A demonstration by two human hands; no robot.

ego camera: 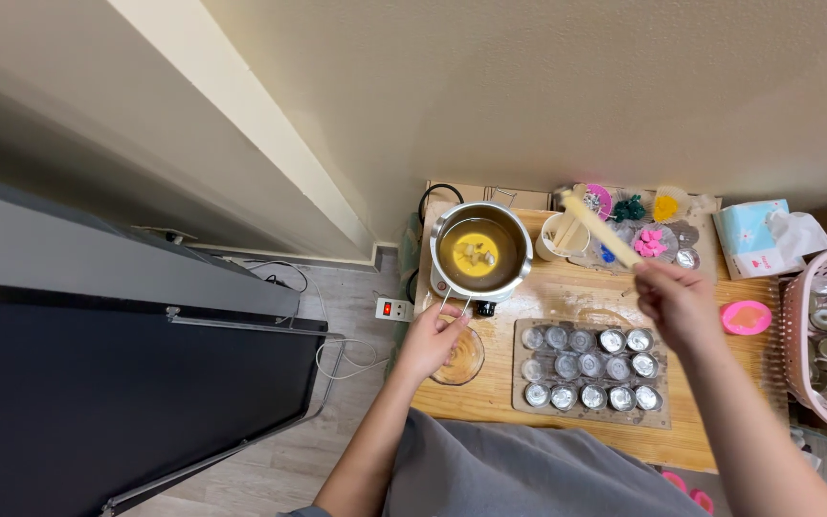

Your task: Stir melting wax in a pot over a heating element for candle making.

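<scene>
Grey lap [528, 469], left hand [430, 340] grip clamped on pot handle [455, 304], right hand [677, 302] grip pinching wooden stick [600, 228], foil cups [586, 366] between.

Single head view, worn by the person, looking steeply down and forward from above. Wide lens, bent edges. Small wooden table [567, 287] sits right of centre, fairly far below; wall [528, 86] fills the top, floor [327, 316] and a dark slab [117, 383] the left. Forearms and lap enter from the bottom edge.
</scene>
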